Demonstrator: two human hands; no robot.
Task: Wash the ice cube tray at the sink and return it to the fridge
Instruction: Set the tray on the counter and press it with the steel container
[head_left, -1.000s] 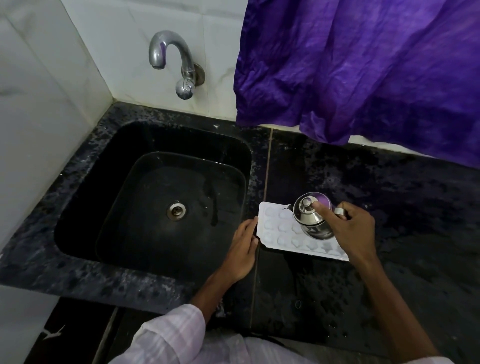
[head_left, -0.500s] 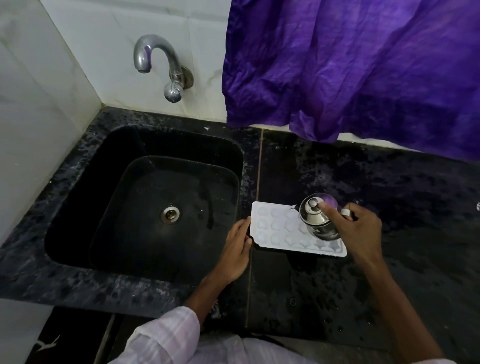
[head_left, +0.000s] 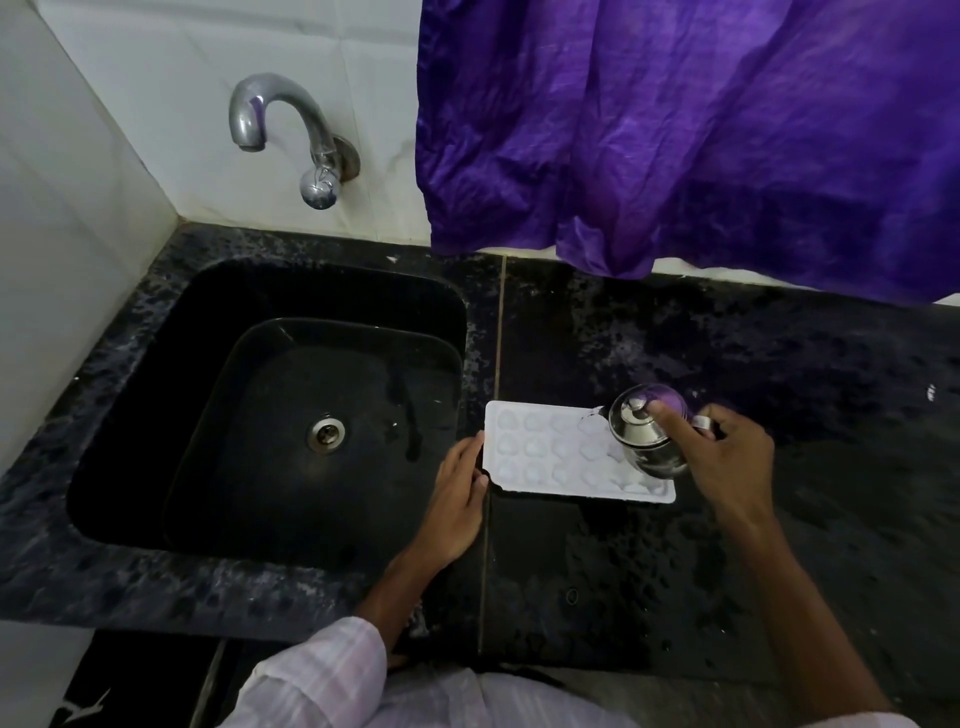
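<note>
A white ice cube tray (head_left: 550, 452) lies flat on the black counter, just right of the sink (head_left: 260, 405). My left hand (head_left: 457, 493) rests at the tray's left edge, fingers touching its corner. My right hand (head_left: 727, 462) grips the handle of a small steel kettle (head_left: 641, 434), index finger laid on its lid. The kettle is tilted over the tray's right end, its spout toward the cells. The cells look whitish; I cannot tell what is in them.
A chrome tap (head_left: 291, 135) sticks out of the white tiled wall above the sink and is not running. A purple curtain (head_left: 701, 130) hangs over the counter's back edge. The black stone counter (head_left: 779, 364) stretches right, wet in patches.
Both hands, the tray and the kettle keep the same pose. Only the head camera has shifted slightly.
</note>
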